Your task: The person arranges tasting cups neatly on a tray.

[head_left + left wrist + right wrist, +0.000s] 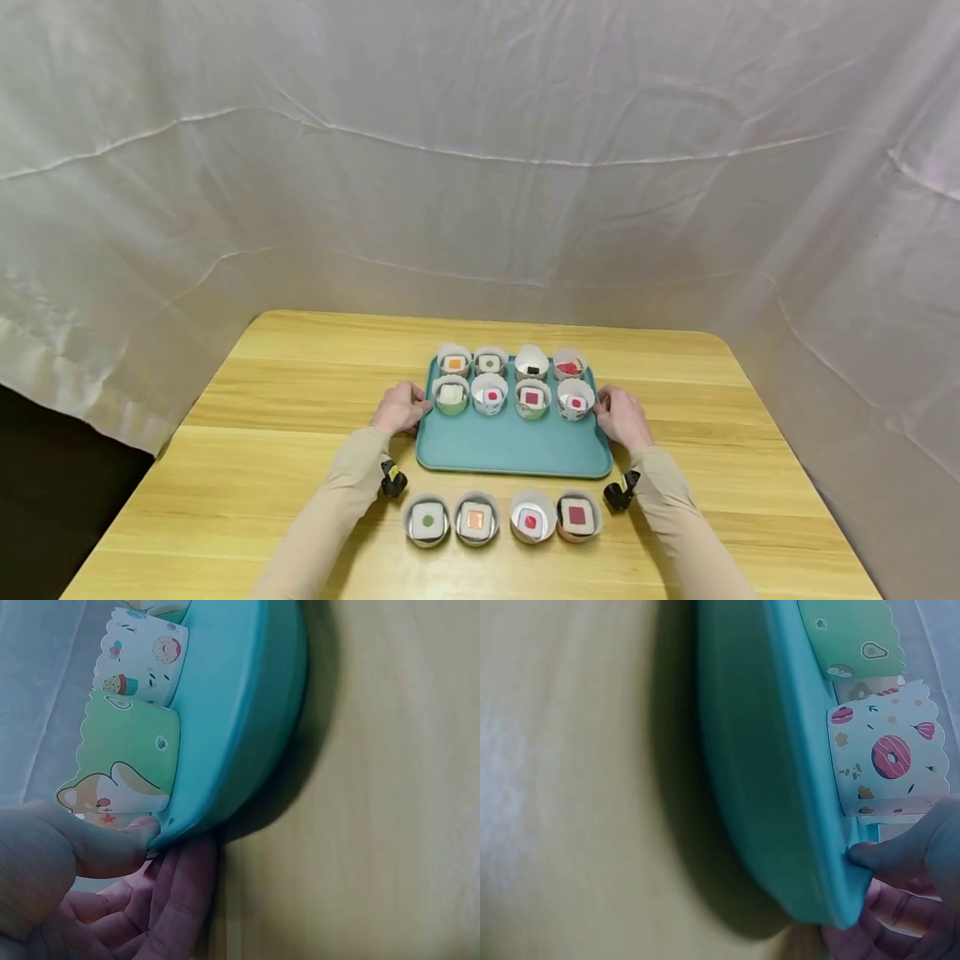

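Note:
A teal tray (510, 450) carries two rows of paper baking cups, each with a small sushi-like piece inside. My left hand (401, 407) grips its left edge, the thumb (112, 844) over the rim and the fingers beneath. At the opposite edge my right hand (624, 415) pinches the rim the same way, its thumb (892, 855) on top. Closest to the left hand is a green cup (131, 754) with a dog print. Beside the right thumb stands a white cup (885, 754) with donut prints. A dark shadow runs along the tray's underside in both wrist views.
In front of the tray, a row of several more cups, among them a left-end cup (427, 523) and a right-end cup (578, 518), stands on the wooden table (300, 400). Pale cloth (480, 208) hangs behind and at both sides.

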Tool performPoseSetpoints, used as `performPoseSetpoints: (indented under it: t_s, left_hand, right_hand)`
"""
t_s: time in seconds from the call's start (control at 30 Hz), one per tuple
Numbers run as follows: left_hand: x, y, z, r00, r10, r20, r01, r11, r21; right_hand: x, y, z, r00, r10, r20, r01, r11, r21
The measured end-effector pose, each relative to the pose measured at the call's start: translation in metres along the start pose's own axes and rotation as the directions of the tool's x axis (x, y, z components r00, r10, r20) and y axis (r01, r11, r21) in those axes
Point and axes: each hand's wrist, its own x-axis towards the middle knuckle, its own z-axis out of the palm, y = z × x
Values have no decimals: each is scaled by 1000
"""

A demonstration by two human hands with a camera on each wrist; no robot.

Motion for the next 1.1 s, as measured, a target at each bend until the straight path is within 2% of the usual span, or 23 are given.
performPoseSetpoints:
  t_s: [0.2,0.37,0.5,0.57,0.67,0.77,0.83,0.93,1.03,1.1]
  left_hand:
    - [0,0,-2,999,30,12,-30,1000,-1]
    - [-6,4,-12,997,55,45,-56,998,8]
    - [-15,8,-24,990,134,46,-138,986,89]
    - [-20,9,-30,978,203,52,-208,970,127]
    - [-26,8,-37,941,324,95,-336,929,154]
    - [-33,6,-44,879,439,186,-466,874,140]
    - [-39,6,-47,838,481,258,-524,841,133]
    - [-51,9,-52,778,480,405,-565,817,116]
    - [-65,14,-54,720,425,549,-575,808,127]
    - [-74,16,-55,688,383,617,-584,796,157]
  right_hand:
    - [-1,0,-3,1000,-2,0,2,1000,7]
    - [-2,1,-3,1000,-6,3,6,1000,10]
    - [-2,1,-3,1000,-13,-4,13,1000,13]
    - [-2,1,-3,1000,-17,-8,17,1000,10]
    - [-2,2,-3,1000,-14,-6,14,1000,8]
    - [-1,2,-2,1000,-5,2,5,1000,8]
    - [-1,2,-1,1000,-1,5,1,1000,7]
    - [-1,2,-1,1000,-3,5,2,1000,4]
    - [0,2,-1,1000,-8,3,8,1000,2]
    - [-1,2,-1,1000,-8,3,8,1000,5]
